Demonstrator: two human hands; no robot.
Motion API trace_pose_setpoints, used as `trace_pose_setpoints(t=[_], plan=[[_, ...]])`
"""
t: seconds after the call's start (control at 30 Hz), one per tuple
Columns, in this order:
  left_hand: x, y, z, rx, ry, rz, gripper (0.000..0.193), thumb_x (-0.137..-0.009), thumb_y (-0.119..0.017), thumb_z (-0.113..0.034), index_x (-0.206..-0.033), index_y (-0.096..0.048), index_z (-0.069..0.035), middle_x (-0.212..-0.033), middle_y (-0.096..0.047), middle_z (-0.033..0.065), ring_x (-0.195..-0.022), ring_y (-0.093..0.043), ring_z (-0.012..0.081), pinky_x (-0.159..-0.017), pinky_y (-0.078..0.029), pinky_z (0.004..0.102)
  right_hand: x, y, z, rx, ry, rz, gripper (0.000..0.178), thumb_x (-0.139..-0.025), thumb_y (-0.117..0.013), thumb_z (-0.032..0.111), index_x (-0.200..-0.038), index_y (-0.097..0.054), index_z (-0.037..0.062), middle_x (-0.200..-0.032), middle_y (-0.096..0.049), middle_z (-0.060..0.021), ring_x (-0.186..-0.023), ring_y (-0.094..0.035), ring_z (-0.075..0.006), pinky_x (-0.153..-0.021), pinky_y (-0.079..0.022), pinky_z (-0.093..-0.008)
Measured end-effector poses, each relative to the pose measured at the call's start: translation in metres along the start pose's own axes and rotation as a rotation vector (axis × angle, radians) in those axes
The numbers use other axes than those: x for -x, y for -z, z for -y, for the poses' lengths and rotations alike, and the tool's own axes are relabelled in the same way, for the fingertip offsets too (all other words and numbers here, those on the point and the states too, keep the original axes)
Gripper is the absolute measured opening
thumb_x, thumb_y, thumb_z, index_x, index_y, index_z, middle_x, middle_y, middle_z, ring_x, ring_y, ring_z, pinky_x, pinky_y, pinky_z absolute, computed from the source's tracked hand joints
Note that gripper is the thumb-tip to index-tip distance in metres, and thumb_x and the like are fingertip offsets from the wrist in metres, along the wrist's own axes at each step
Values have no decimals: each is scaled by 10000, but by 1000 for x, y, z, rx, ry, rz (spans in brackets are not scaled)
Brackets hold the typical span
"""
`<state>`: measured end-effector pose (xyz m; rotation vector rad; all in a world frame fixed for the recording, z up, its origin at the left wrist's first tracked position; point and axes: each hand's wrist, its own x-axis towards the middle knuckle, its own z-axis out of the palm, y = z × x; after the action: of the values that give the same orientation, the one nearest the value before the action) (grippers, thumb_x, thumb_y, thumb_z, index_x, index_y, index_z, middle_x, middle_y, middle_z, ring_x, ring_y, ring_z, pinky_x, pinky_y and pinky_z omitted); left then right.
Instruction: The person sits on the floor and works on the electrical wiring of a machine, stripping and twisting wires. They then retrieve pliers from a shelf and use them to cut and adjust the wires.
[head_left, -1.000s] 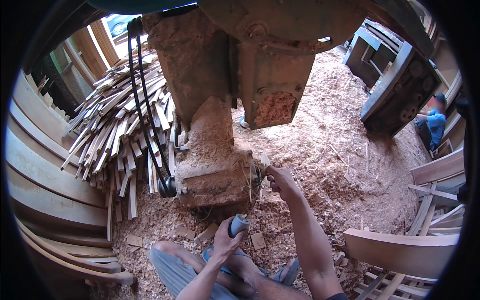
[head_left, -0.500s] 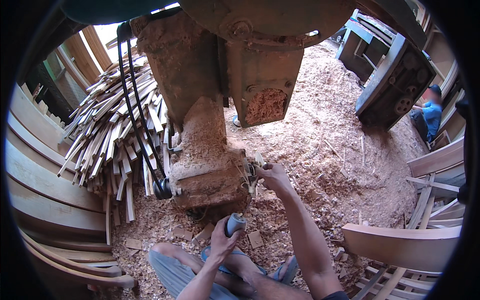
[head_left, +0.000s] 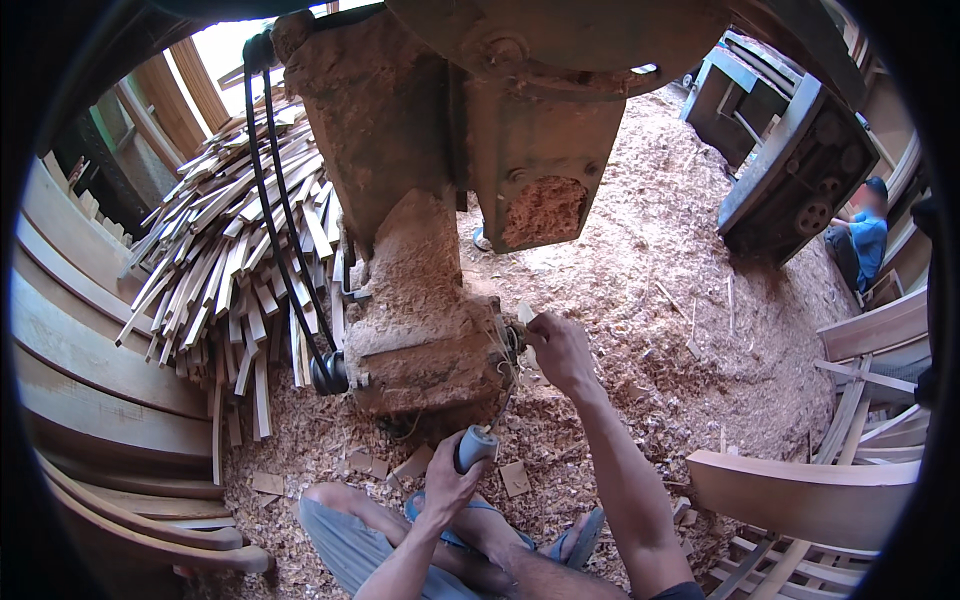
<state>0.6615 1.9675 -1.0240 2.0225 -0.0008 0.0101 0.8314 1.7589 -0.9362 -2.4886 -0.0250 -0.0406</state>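
My left hand [head_left: 452, 482] is wrapped round a grey-blue cylinder [head_left: 474, 452], held upright above my crossed legs. A thin wire [head_left: 508, 398] runs between the cylinder's top and the right end of a motor-like housing [head_left: 425, 370] caked in wood dust. At that end my right hand [head_left: 562, 352] is closed in a pinch beside several loose wires [head_left: 500, 345]. A small pale piece [head_left: 525, 312] shows by its fingertips; what the fingers grip is too small to tell. Black belts [head_left: 285, 220] rise from a pulley [head_left: 328, 374] on the housing's left end.
Wood shavings [head_left: 640, 330] cover the floor. A large machine frame [head_left: 400, 130] stands over the housing. Thin wood strips [head_left: 235, 240] are piled at left, with curved boards [head_left: 100, 390] nearer. At right are another machine [head_left: 790, 170], a seated person [head_left: 868, 235] and a curved board [head_left: 800, 490].
My right hand has turned, its back now more upward, and shifted slightly right at the housing's end. The left hand keeps its hold on the cylinder. The view has shifted a little.
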Motion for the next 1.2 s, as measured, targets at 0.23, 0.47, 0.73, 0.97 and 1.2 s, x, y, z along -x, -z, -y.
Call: trace_pose_setpoints(t=[0.23, 0.47, 0.73, 0.97, 1.2], plan=[[-1, 1, 0, -5, 0, -1, 605, -790, -785, -221, -1322, -564, -33, -1233, -628, 204, -1135, -626, 373, -978, -501, 430, 22, -10, 4, 4, -123, 136, 188, -882, -681, 178, -985, -756, 39, -829, -735, -155, -760, -701, -216, -727, -558, -360], [-1, 3, -1, 5, 37, 20, 614, -793, -789, -246, -1330, -563, -49, -1244, -622, 204, -1141, -625, 371, -981, -499, 432, 3, 4, -11, -155, -190, 434, 230, -823, -725, 200, -971, -775, 31, -845, -738, -163, -820, -718, -242, -774, -551, -370], [0, 2, 1, 9, 11, 7, 620, -786, -800, -237, -1328, -566, -46, -1243, -622, 205, -1133, -627, 374, -970, -502, 432, 17, -16, -14, -40, -153, 316, 291, -861, -728, 278, -1015, -749, 32, -773, -697, -126, -759, -688, -229, -766, -539, -371], [-1, 1, 2, -12, 6, 9, 624, -778, -806, -231, -1324, -568, -46, -1228, -627, 203, -1127, -629, 371, -973, -500, 431, 17, 2, -26, -751, -427, 424, 232, -953, -696, 241, -927, -726, 12, -735, -643, -13, -646, -579, -78, -583, -467, -258], [-1, 0, 3, -7, -2, 12, 626, -777, -809, -233, -1323, -567, -47, -1229, -628, 198, -1134, -624, 370, -980, -495, 432, 19, -5, -32, -695, -352, 460, 227, -954, -694, 223, -904, -719, 3, -706, -682, -33, -621, -587, -73, -577, -467, -276]])
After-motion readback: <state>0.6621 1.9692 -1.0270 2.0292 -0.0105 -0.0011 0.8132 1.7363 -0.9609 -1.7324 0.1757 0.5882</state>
